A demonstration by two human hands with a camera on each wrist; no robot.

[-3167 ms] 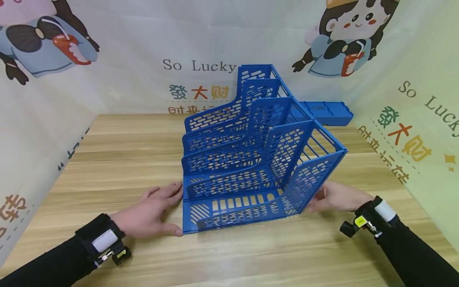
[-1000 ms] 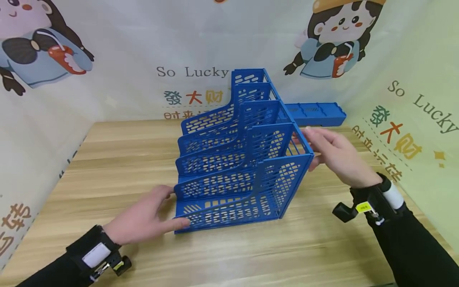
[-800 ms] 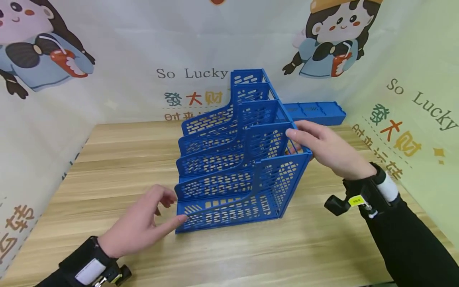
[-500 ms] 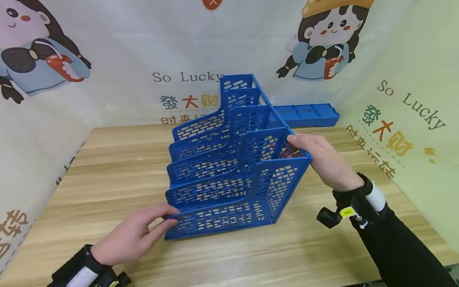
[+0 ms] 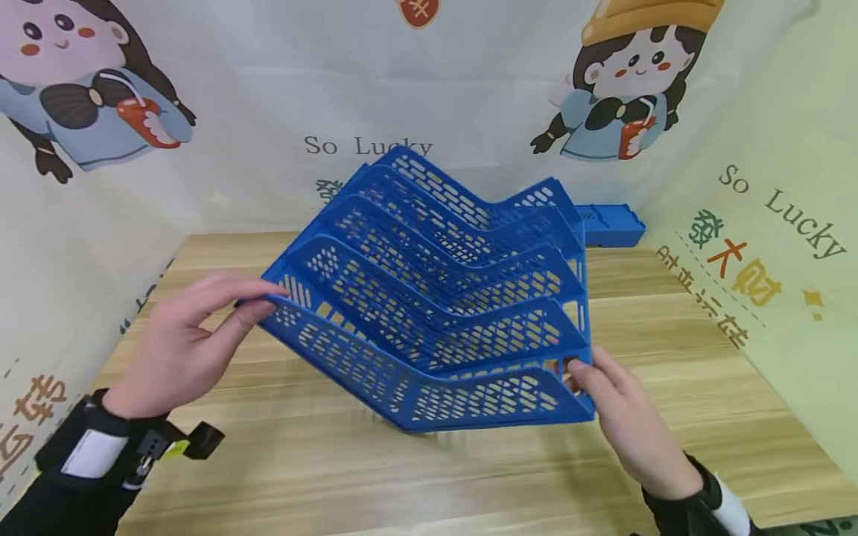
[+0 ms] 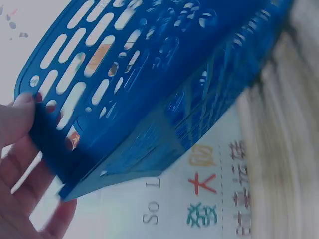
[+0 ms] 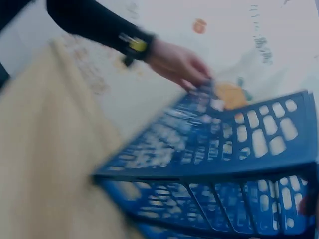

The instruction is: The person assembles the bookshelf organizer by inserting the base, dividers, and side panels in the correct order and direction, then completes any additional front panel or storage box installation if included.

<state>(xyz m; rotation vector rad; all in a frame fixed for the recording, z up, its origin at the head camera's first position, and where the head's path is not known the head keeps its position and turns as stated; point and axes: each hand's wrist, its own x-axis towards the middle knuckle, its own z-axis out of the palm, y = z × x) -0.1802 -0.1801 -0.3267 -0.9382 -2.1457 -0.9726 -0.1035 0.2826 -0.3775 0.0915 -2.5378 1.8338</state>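
Observation:
A blue plastic file rack [image 5: 429, 275] with slotted panels and several compartments is held tilted, its left end raised and its lower corner close to the tabletop. My left hand [image 5: 184, 335] pinches the raised left corner between thumb and fingers. In the left wrist view the left hand [image 6: 25, 154] lies around that edge, part of the fingers behind the slotted wall. At the rack's right end my right hand [image 5: 633, 424] grips the back frame, with some fingertips hidden inside. The right wrist view is blurred; it shows the rack [image 7: 209, 154] and the left hand [image 7: 177, 64] at the far corner.
A second blue plastic piece [image 5: 611, 225], long and low, lies at the back right, partly hidden by the rack. The wood-grain table [image 5: 375, 491] extends in front. A printed white backdrop [image 5: 281, 89] closes off the back and sides.
The rack stood on the table earlier; its left end has since swung upward. My left hand took the left corner and rose with it. My right hand moved onto the back frame, then lowered.

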